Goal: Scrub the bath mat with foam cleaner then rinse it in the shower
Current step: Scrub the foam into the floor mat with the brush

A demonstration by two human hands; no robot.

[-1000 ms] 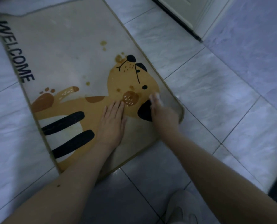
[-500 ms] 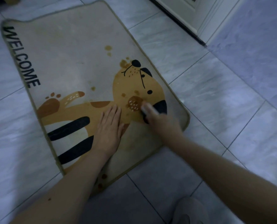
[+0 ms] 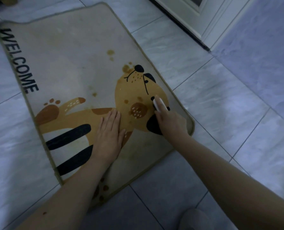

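Bath mat [image 3: 68, 67] is pinned flat by straight-fingered left hand [image 3: 110, 131]; white brush [image 3: 158, 103] is gripped by right hand [image 3: 170, 121] near the mat's right edge.

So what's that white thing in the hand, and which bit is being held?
The right hand grips a small white brush by its near end. The left hand holds nothing; it presses flat on the bath mat.

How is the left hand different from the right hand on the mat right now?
The left hand lies flat with straight fingers and holds nothing; the right hand curls around a white brush. The left hand rests on the printed dog's body, while the right hand works at its head, nearer the mat's edge. Both are on the bath mat.
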